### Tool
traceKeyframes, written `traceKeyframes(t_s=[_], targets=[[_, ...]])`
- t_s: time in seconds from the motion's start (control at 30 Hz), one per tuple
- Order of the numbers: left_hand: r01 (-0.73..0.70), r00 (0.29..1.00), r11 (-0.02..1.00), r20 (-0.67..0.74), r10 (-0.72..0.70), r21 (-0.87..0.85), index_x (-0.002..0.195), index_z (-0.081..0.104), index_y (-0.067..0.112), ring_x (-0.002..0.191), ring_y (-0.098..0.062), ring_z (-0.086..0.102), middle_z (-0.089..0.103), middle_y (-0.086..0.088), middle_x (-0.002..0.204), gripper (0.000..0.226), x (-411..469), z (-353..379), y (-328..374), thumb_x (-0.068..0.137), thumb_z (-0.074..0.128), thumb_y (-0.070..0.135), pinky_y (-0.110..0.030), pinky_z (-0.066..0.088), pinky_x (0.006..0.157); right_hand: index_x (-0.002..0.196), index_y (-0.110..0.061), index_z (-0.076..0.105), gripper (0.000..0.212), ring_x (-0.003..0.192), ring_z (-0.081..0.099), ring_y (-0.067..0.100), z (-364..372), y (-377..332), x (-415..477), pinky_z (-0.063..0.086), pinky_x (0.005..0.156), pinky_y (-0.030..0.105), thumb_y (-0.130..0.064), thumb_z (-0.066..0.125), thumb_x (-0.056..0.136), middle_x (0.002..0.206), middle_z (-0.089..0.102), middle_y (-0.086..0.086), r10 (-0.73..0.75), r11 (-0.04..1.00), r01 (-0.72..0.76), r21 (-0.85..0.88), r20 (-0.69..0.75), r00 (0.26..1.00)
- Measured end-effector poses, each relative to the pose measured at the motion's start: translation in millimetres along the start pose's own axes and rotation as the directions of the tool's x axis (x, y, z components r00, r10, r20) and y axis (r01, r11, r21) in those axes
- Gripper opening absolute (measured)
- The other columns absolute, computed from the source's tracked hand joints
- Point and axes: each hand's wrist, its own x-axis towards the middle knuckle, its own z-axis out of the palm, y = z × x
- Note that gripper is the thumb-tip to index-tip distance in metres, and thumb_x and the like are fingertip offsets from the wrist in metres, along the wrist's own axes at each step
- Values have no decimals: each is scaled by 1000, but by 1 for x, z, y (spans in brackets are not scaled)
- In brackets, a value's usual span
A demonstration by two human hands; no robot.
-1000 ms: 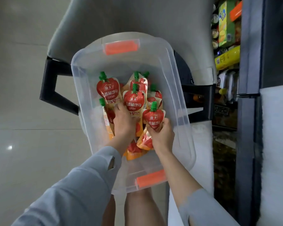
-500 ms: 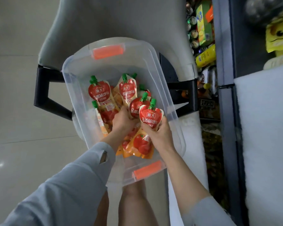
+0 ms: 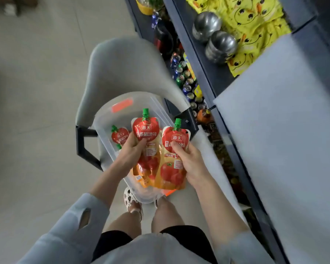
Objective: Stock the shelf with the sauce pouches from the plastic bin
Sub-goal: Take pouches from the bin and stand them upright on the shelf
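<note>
A clear plastic bin [image 3: 105, 119] with orange handles rests on a grey chair. My left hand [image 3: 129, 150] grips a red and orange sauce pouch [image 3: 146, 128] with a green cap, lifted above the bin. My right hand [image 3: 191, 161] holds a second sauce pouch [image 3: 172, 172] beside it, also raised. At least one more pouch [image 3: 119, 134] lies in the bin below. The dark shelf unit [image 3: 204, 77] stands to the right, its top level partly covered by a pale grey sheet [image 3: 286, 121].
The grey chair [image 3: 122, 67] with black arms carries the bin. On the top shelf sit two steel bowl stacks [image 3: 220, 45] and yellow snack packs [image 3: 255, 25]. Cans and bottles [image 3: 185, 80] fill the lower level. My feet [image 3: 133, 202] stand close under the bin.
Both hands have risen out of the bin, each with a pouch. My head has lifted and turned, so the shelf's top level now shows.
</note>
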Motion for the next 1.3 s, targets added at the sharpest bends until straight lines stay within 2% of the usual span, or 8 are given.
traceKeyframes(t_s=[0.1, 0.27, 0.43, 0.7, 0.8, 0.93, 1.13, 1.3], targets=[[-88, 994, 996, 69, 86, 16, 122, 47, 23, 90, -9, 63, 63, 6, 103, 22, -26, 10, 32, 100, 49, 24, -25, 53, 72, 115, -18, 68, 30, 95, 74, 25, -11, -29, -37, 59, 84, 41, -31, 72, 88, 103, 76, 5, -75, 996, 78, 47, -63, 995], [-263, 953, 964, 168, 254, 34, 111, 57, 26, 95, -22, 70, 70, -3, 105, 15, -56, 37, 79, 97, 55, 24, -38, 57, 79, 109, -22, 68, 18, 87, 75, 15, -40, -70, -95, 58, 70, 29, -26, 69, 92, 94, 78, -5, -240, 964, 259, 60, -228, 944], [-403, 872, 915, 293, 391, -22, 104, 57, 26, 91, -24, 67, 70, 1, 95, 15, -78, 90, 130, 97, 53, 13, -37, 57, 79, 101, -26, 69, 12, 91, 74, 14, -84, -107, -151, 59, 81, 37, -27, 73, 89, 97, 77, -5, -407, 898, 438, -39, -452, 794], [-635, 628, 770, 537, 563, -65, 112, 56, 11, 90, -18, 69, 69, -2, 96, 18, -126, 198, 204, 96, 57, 18, -34, 57, 73, 96, -26, 69, 10, 88, 73, 7, -183, -165, -238, 58, 76, 29, -22, 74, 88, 94, 76, -8, -528, 796, 582, -170, -666, 528], [-675, 554, 734, 611, 566, -69, 119, 55, 16, 98, -21, 69, 69, -6, 109, 24, -141, 243, 227, 96, 56, 22, -41, 58, 81, 99, -28, 69, 14, 91, 72, 4, -224, -183, -261, 58, 77, 26, -24, 74, 87, 98, 75, -12, -553, 773, 587, -239, -709, 439], [-685, 541, 724, 610, 579, -80, 121, 53, 20, 98, -18, 69, 69, -1, 111, 30, -150, 295, 247, 94, 60, 29, -43, 57, 85, 104, -30, 69, 13, 94, 69, -1, -280, -205, -279, 52, 77, 19, -27, 70, 91, 102, 73, -17, -593, 764, 545, -346, -711, 379], [-639, 605, 766, 569, 557, -72, 129, 52, 21, 100, -17, 68, 68, 3, 114, 34, -154, 341, 262, 96, 56, 29, -42, 56, 87, 106, -32, 66, 13, 105, 66, 12, -354, -222, -272, 55, 94, 43, -25, 65, 95, 106, 70, -12, -599, 787, 436, -437, -711, 368], [-625, 631, 778, 549, 548, -57, 129, 50, 19, 101, -18, 68, 67, 2, 116, 34, -154, 357, 264, 97, 55, 28, -44, 56, 89, 102, -32, 68, 16, 104, 68, 16, -385, -226, -243, 56, 93, 47, -22, 71, 91, 104, 70, -9, -582, 789, 428, -440, -758, 295]])
